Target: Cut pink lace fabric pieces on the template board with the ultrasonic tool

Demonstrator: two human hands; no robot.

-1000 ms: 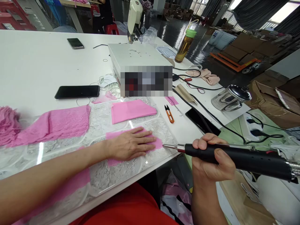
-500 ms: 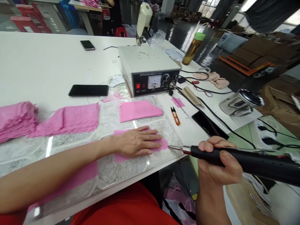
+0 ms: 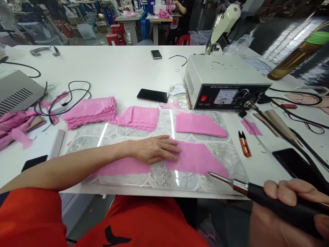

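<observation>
My left hand (image 3: 157, 149) lies flat with fingers stretched out on the left end of a pink fabric piece (image 3: 199, 159) that rests on a clear plastic sheet (image 3: 164, 173). My right hand (image 3: 288, 209), at the lower right, is wrapped round the black handle of a cutting tool (image 3: 277, 204). The tool's metal tip (image 3: 214, 176) hovers at the fabric's near right edge. Another pink strip (image 3: 120, 168) lies under my left forearm.
A folded pink piece (image 3: 199, 124), a lace stack (image 3: 89, 110) and a smaller lace pile (image 3: 137, 116) lie behind. The grey control box (image 3: 223, 82), orange snips (image 3: 244, 144), phones (image 3: 153, 95) (image 3: 295, 164), cables (image 3: 280, 127) and a bottle (image 3: 295, 58) are on the white table.
The view has swung left, showing more of the table. My left hand now rests on the fabric's left end instead of its middle. The tool sits lower in the view, tip still near the fabric edge.
</observation>
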